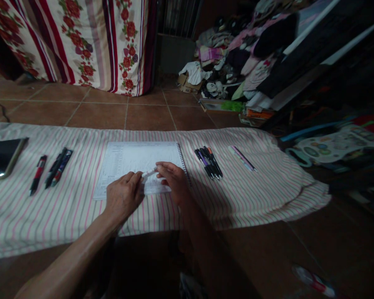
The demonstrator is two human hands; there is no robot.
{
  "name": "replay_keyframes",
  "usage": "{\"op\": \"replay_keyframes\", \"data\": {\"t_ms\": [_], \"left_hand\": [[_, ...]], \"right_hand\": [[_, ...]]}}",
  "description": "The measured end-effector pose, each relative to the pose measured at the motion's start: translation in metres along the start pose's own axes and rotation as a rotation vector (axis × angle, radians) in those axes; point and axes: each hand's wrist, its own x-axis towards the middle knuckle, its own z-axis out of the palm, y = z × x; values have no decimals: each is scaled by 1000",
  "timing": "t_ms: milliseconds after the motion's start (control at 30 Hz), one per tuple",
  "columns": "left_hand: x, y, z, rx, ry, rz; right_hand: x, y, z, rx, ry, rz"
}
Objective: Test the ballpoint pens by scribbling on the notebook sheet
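Between my two hands, above a spiral notebook (137,155) with a printed page, is a slim whitish pen (149,171). My left hand (124,194) is closed on one end of it. The fingertips of my right hand (173,177) pinch the other end, with the remaining fingers loosely curled. Right of the notebook lies a group of several dark pens (209,162), some with purple or orange parts. Farther right are slim pale and purple pens (243,158). Left of the notebook lie more dark pens (58,167) and a red and black pen (38,175).
A striped cloth (162,216) covers the low surface. At its left end lies a dark-screened tablet or phone (1,158). Beyond are a tiled floor (106,110), a floral curtain (96,45) and piled clothes (227,62). A patterned plastic item (333,143) stands to the right.
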Motion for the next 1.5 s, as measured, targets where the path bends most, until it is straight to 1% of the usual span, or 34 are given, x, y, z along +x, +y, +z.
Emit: {"op": "replay_keyframes", "data": {"t_ms": [167,467,700,900,1067,1267,1400,1500], "left_hand": [[0,0,0,-9,0,1],[-2,-3,1,-11,25,18],[0,-3,0,-3,35,31],[0,-4,0,9,64,50],[1,-6,-1,31,68,65],[2,-8,-3,51,43,65],[2,-8,-3,55,29,56],[3,-9,-2,59,18,62]], "right_hand": [[1,1,-1,-6,26,-13],[-2,-4,-5,65,11,47],[2,-4,-6,141,30,63],[2,-6,-8,157,59,67],[4,-4,-10,127,103,38],[10,2,-13,13,152,-45],[11,2,-15,-23,144,-76],[15,3,-20,-113,143,-128]]}}
